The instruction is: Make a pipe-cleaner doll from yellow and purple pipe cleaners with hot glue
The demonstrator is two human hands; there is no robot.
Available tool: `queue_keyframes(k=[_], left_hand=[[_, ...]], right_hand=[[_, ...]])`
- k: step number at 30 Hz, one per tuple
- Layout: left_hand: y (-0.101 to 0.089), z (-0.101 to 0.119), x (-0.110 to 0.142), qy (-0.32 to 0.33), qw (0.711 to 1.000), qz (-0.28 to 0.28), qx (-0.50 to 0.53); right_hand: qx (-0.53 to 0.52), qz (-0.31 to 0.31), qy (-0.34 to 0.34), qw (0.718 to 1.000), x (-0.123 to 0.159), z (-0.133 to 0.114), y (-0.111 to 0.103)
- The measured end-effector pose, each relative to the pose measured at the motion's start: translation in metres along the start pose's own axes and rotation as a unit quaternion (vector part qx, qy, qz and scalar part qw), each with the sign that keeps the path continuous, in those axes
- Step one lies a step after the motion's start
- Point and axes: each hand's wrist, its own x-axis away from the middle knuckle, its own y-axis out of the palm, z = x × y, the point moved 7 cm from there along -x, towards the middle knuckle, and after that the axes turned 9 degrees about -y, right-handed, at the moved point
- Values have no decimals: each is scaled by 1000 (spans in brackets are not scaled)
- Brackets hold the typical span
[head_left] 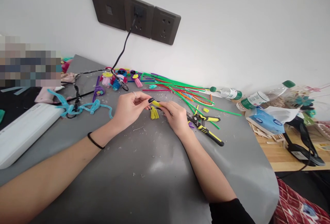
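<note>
The left hand [129, 110] and right hand [177, 115] are pinching a yellow strip [156, 104] thumb to finger, seemingly steadying both ends; a tuft [154, 113] is showing at its six o'clock, pliers [201, 126] are lying at four, seemingly within reach.

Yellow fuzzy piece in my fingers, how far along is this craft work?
Looks done: the small figure with a pink skirt-like bundle, lying near the wall. In hand: the left hand and right hand pinch the yellow piece, with a yellow bundle just below, so this part seems unfinished. Left: the green stems lie loose, though whether they're needed, I can't tell.
</note>
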Motion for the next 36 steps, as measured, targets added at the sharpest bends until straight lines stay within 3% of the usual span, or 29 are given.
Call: queue_keyframes(k=[20, 24, 31, 36], left_hand=[[4, -5, 1, -3, 999, 12, 45], [4, -4, 0, -15, 999, 0, 43], [-2, -10, -7, -51, 997, -5, 59], [-1, -5, -6, 10, 1000, -16, 23]], right_hand=[[48, -9, -4, 999, 1, -3, -1], [53, 3, -25, 998, -1, -4, -3], [63, -27, -52, 996, -2, -8, -2], [60, -17, -51, 997, 0, -6, -3]])
